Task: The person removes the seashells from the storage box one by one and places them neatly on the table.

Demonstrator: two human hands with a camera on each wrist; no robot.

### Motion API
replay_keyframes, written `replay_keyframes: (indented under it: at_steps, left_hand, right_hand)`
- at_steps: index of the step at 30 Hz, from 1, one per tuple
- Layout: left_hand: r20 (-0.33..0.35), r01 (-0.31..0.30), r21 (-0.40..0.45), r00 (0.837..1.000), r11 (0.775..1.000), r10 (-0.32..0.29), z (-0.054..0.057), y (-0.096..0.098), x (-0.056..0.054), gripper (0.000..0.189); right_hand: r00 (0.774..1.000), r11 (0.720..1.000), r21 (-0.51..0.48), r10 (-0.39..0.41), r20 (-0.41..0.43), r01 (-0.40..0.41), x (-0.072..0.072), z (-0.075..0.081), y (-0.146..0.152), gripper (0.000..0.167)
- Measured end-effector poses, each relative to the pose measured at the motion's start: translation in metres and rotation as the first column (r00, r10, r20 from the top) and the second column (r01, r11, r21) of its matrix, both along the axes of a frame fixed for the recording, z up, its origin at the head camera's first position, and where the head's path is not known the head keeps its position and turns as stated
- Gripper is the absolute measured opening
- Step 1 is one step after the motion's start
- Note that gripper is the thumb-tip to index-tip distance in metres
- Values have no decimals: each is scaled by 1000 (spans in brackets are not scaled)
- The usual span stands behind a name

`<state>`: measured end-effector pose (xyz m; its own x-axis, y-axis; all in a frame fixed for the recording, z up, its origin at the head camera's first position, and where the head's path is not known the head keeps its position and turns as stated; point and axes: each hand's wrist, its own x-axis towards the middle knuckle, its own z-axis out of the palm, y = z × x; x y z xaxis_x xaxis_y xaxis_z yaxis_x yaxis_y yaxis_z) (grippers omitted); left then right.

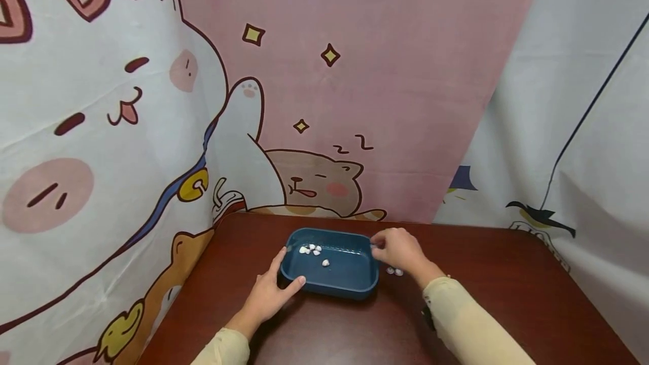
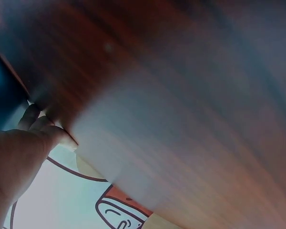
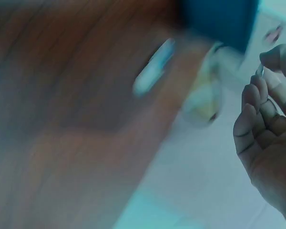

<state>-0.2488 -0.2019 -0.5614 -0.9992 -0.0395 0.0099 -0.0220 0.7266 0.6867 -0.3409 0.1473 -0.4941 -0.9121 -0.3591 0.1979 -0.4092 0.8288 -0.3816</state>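
A dark blue rectangular tray sits on the table, with several small white shells grouped at its left end and a single shell nearer its middle. My left hand rests against the tray's front left corner, thumb and forefinger spread along its sides; the left wrist view catches only part of this hand. Over the tray's right rim, my right hand pinches a small pale shell between thumb and fingertip, mostly hidden by the fingers.
Beside the tray's right wall, a few more white shells lie on the reddish-brown wooden table, blurred in the right wrist view. A cartoon-printed cloth hangs behind the table and along its left side.
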Motion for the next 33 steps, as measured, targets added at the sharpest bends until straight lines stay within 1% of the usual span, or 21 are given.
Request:
replay_keyframes:
  at_steps: [2,3,5,8,11,17,19,23,29,33]
  left_hand:
    - [-2,-2,-2,1000,1000,2,1,0,0,98]
    - [-3,-4,-4,1000,1000,4,2,-1,0,98]
    - [-8,-10,-7,1000,1000,10,2,-3,1,98]
    - [-12,-10,-4,1000,1000,10,2,-5,2,98]
    - [-10,-4,3,1000,1000,4,0,-6,2,98]
    - [-10,-12,5,1000,1000,12,-2,-6,4,100]
    - [-10,-12,2,1000,1000,12,-1,-5,4,100]
    - [-4,-6,1,1000,1000,7,2,-2,4,99]
    - [2,-3,0,1000,1000,3,4,2,3,98]
    - [6,-3,-2,1000,1000,3,5,4,3,97]
  right_hand:
    - [999,999,10,-33,5,33,-1,-8,34,19]
    - [999,999,24,-35,10,34,-1,-14,49,18]
    - [998,999,44,-26,49,24,0,-28,72,15]
    - [995,998,55,22,98,-28,2,-45,90,12]
    - [991,998,27,57,120,-61,1,-56,96,14]
    - [982,994,-40,111,152,-107,-3,-59,97,21]
    - [977,994,-59,103,184,-94,-4,-60,98,21]
    - [973,994,-88,85,215,-68,-3,-60,100,21]
    - [978,992,-104,93,187,-75,0,-59,100,23]
    - [976,990,-124,97,193,-74,2,-59,100,21]
